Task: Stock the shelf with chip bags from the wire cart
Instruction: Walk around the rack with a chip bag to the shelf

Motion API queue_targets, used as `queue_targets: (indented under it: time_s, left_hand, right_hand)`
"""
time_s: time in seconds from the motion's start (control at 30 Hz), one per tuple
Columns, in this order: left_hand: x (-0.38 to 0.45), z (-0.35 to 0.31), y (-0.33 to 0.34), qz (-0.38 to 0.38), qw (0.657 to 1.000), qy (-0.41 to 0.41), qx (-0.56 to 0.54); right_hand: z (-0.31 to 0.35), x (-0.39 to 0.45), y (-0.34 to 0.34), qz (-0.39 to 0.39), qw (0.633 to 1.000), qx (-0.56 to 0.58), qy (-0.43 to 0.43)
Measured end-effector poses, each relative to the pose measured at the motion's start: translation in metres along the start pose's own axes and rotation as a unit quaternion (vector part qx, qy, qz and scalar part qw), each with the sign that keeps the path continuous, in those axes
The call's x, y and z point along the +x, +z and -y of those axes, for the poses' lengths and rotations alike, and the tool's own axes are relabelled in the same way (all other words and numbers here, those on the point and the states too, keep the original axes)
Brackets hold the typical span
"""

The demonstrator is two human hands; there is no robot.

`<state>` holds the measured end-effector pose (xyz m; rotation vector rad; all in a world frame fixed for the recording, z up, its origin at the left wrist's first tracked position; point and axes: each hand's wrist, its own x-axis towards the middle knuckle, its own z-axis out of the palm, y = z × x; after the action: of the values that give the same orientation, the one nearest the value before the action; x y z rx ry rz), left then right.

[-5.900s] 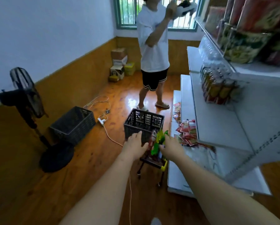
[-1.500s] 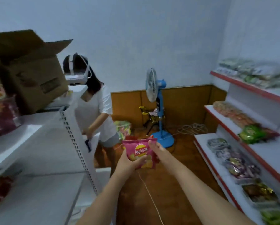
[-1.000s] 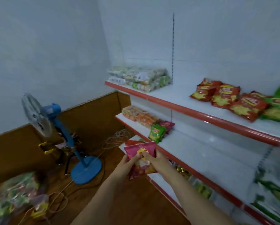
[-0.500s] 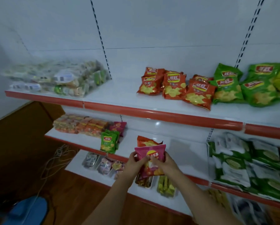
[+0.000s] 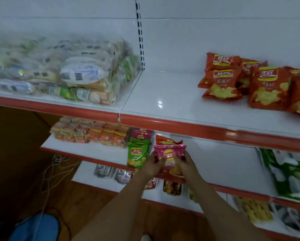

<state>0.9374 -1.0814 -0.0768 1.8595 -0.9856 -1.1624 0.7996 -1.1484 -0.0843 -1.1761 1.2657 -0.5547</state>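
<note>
While you hold the pink chip bag (image 5: 170,157) just right of the green chip bag (image 5: 138,154) at the middle shelf (image 5: 224,164), treat it as light, puffy and crushable: take it by the side edges. Your left hand (image 5: 152,165) and right hand (image 5: 187,165) both curl round its sides, forearms reaching forward together, an orange bag (image 5: 166,140) behind it.

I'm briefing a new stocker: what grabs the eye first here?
Both hands, left hand and right hand, hold a pink chip bag at the middle shelf, beside a green bag. Red bags crowd the top shelf's right.
</note>
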Motion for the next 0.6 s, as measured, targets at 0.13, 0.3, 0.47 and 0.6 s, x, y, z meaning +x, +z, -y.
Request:
queue_targets:
  time_s: [0.13, 0.3, 0.47, 0.6]
  left_hand:
    - [0.021, -0.001, -0.017, 0.025, 0.999, -0.024, 0.007]
    - [0.053, 0.012, -0.025, 0.040, 0.998, -0.013, 0.035]
    - [0.123, 0.067, -0.012, -0.037, 0.992, -0.029, 0.119]
    - [0.149, 0.070, -0.007, -0.062, 0.990, -0.006, 0.123]
  right_hand:
    - [0.008, 0.018, 0.013, -0.036, 0.999, -0.011, 0.026]
    - [0.002, 0.059, 0.029, -0.049, 0.998, 0.002, 0.041]
    - [-0.022, 0.105, 0.041, -0.048, 0.998, -0.032, 0.017]
    - [-0.050, 0.154, 0.046, -0.049, 0.998, -0.003, 0.024]
